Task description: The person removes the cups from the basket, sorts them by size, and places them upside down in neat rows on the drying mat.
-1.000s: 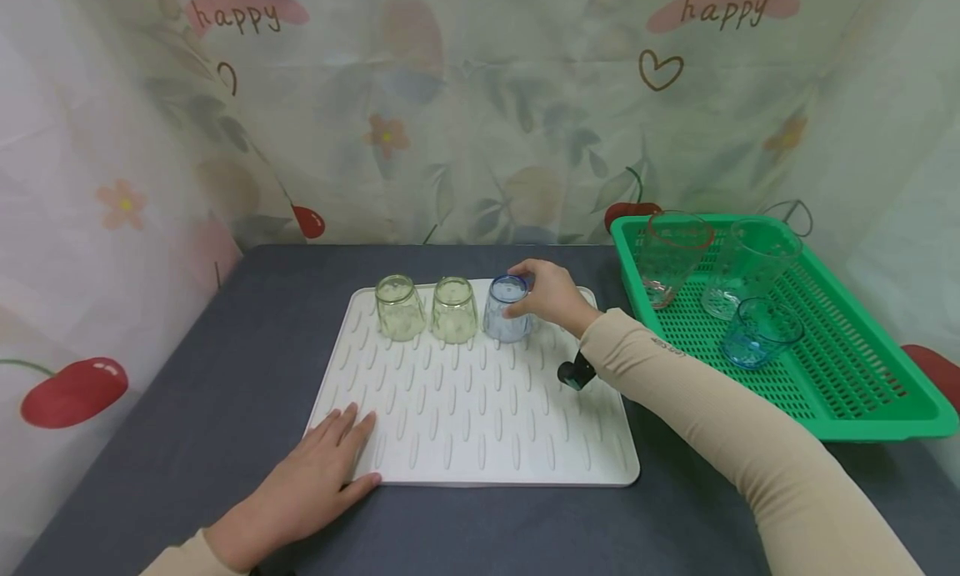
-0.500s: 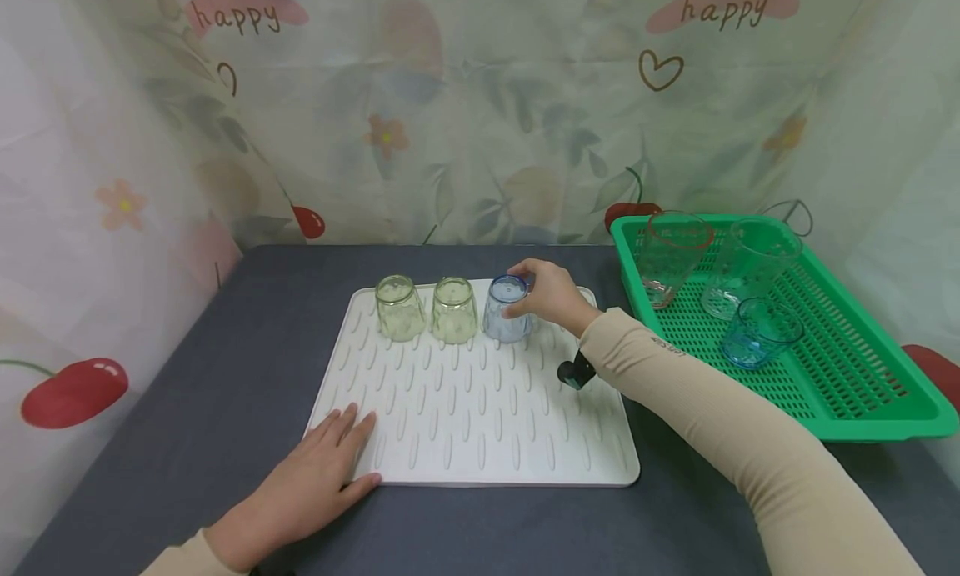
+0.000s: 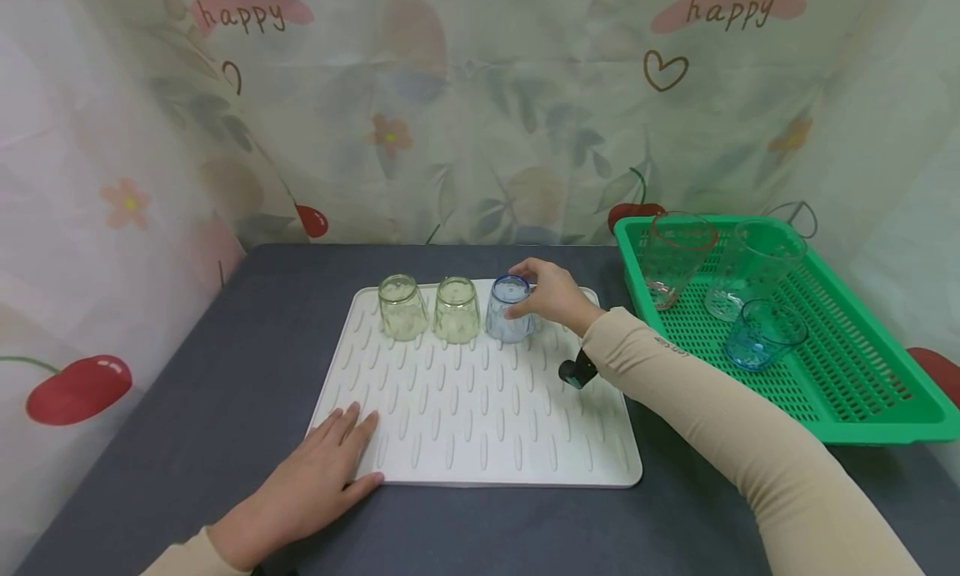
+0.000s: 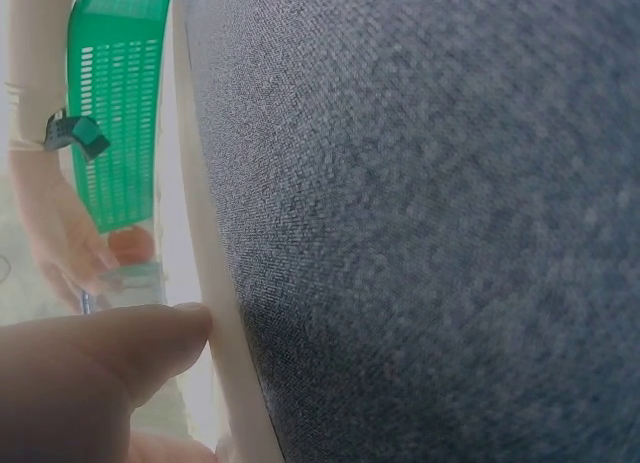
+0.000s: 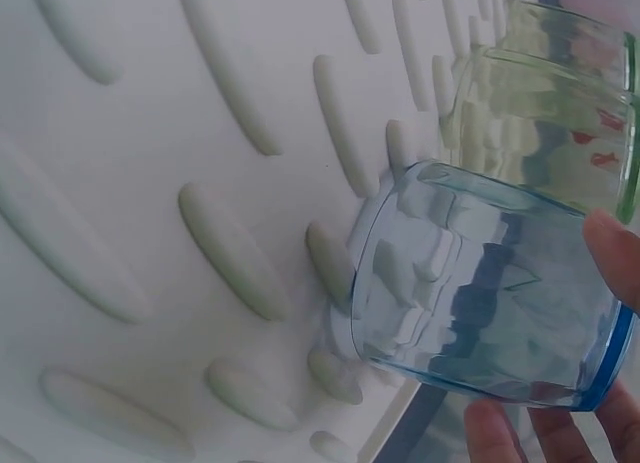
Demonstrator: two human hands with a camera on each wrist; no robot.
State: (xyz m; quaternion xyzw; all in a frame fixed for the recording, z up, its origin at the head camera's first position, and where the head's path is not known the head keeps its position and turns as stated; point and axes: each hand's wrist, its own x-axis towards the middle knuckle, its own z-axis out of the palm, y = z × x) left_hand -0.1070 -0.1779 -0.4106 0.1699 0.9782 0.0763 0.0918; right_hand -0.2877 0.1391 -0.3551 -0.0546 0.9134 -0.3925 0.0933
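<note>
A pale blue glass point(image 3: 508, 319) stands upside down near the back edge of the white ridged mat point(image 3: 480, 426). My right hand point(image 3: 553, 297) grips it near its upturned base, thumb on one side and fingers on the other; the right wrist view shows the blue glass point(image 5: 480, 283) with its rim down at the ridges. To its left two greenish glasses, one in the middle point(image 3: 456, 313) and one at the left point(image 3: 402, 311), are also upside down in a row. My left hand point(image 3: 315, 476) rests with spread, straight fingers on the mat's front left corner, thumb along the front edge.
At the right a green perforated basket point(image 3: 870, 422) holds a tall red-rimmed glass point(image 3: 671, 263), a tall clear glass point(image 3: 750, 267) and a short blue glass point(image 3: 761, 343). A dark grey cloth point(image 3: 225, 376) covers the table. Printed curtains point(image 3: 465, 101) stand behind and at both sides.
The head view has shifted very slightly. Both hands and the glasses keep their places, with my right hand still gripping the blue glass.
</note>
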